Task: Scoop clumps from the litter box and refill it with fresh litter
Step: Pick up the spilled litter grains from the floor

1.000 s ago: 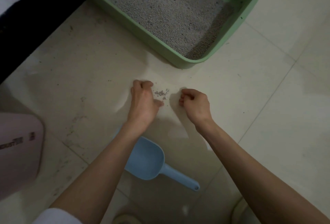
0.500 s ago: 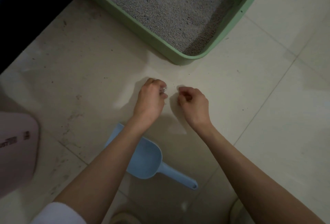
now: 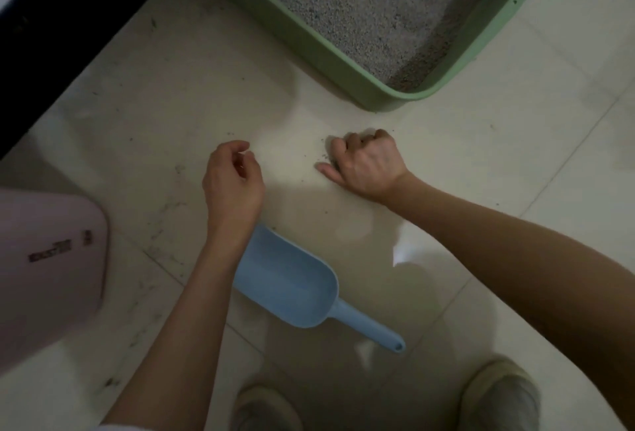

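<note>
The green litter box [image 3: 347,65] stands at the top, with grey litter [image 3: 360,8] inside. A blue scoop [image 3: 285,279] lies on the tile floor below my hands, with nothing in it and its handle pointing lower right. My left hand [image 3: 233,178] hovers above the scoop's front, fingers curled around picked-up litter grains. My right hand [image 3: 366,162] rests on the floor just in front of the box's near corner. Its fingers are curled and its thumb lies flat, raking at spilled litter grains [image 3: 324,156].
A pink container [image 3: 48,259] stands at the left edge. Dark furniture [image 3: 51,35] fills the top left. My two slippered feet [image 3: 264,410] [image 3: 498,396] are at the bottom. Small specks of dirt dot the pale tiles around the hands.
My left hand closed on the small heap of spilled grains and drew left and back with them. My right hand moved onto the spot where the remaining grains lie.
</note>
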A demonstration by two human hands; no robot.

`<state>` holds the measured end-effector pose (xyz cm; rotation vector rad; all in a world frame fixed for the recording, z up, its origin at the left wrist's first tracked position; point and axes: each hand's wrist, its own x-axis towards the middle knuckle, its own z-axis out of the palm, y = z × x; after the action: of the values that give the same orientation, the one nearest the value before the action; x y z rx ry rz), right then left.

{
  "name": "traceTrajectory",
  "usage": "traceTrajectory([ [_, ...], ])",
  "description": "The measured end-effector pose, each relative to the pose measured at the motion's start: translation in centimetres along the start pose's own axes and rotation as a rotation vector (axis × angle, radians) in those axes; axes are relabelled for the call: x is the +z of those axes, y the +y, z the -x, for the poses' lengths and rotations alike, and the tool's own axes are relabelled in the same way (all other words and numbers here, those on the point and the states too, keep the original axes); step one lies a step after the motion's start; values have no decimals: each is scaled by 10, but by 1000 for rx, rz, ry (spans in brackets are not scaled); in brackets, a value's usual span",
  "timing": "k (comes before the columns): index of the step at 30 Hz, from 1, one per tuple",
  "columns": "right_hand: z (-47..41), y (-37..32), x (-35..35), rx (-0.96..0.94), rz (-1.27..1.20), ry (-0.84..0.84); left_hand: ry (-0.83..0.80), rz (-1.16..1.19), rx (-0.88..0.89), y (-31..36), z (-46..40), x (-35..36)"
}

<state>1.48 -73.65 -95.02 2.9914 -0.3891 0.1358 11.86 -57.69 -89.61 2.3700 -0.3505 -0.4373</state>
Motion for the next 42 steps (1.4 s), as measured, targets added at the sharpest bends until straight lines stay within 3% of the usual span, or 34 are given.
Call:
traceTrajectory([
  [8,-8,-12,-9,-64,6,-45,-21,42,-26,7,-4,-4],
  [12,-6,-19,-20,-1,93,-100,-69,48,-18,9,3,-9],
  [18,0,-20,-32,155,-2,-158,-94,72,-28,5,11,-17],
  [20,9,-18,-33,323,-195,-223,-109,81,-45,2,14,-17],
  [22,18,-16,-42,681,-772,-263,-128,87,-65,0,16,-15],
  [25,28,-12,-58,1168,-1756,-65,-187,101,-80,4,20,-6],
  [27,32,-6,-66,1225,-2266,-33,-233,105,-65,9,20,3],
  [29,34,0,-77,1118,-2524,-118,-267,67,-11,13,20,12],
  [35,41,18,-79,768,-2735,-202,-234,-232,348,20,11,38],
  [42,53,32,-76,1040,-2342,-299,-458,-401,501,20,22,66],
])
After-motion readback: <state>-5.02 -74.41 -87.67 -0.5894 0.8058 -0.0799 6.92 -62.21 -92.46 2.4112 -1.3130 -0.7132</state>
